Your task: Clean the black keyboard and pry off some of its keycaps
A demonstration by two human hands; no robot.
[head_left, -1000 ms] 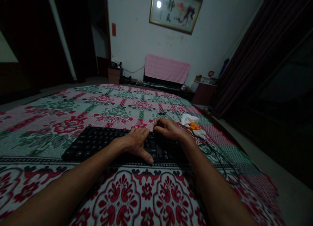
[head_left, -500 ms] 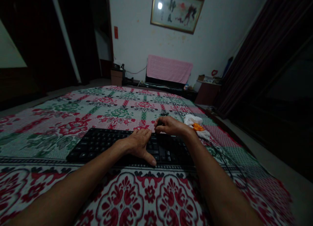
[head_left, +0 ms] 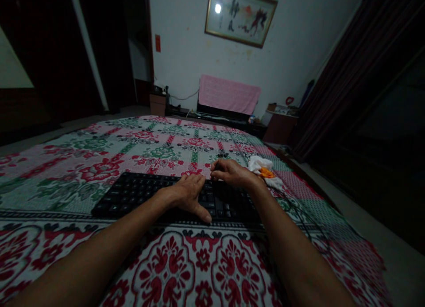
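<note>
A black keyboard (head_left: 139, 195) lies on a floral bedspread (head_left: 99, 161) in front of me. My left hand (head_left: 187, 194) rests flat on the keys near the keyboard's middle, fingers stretched out and thumb spread toward me. My right hand (head_left: 230, 172) hovers over the keyboard's far right edge, its fingers pinched together on a small dark thing that I cannot make out. A thin black cable (head_left: 299, 218) runs off to the right across the bedspread.
A crumpled white and orange cloth (head_left: 264, 170) lies just right of my right hand. Beyond the bed stand a low cabinet with a pink cloth (head_left: 229, 94), a small side table (head_left: 279, 123) and dark curtains (head_left: 348, 76) at the right.
Both hands stay on the keyboard. My right hand has shifted slightly along its far edge, still pinched. The view has drifted a little.
</note>
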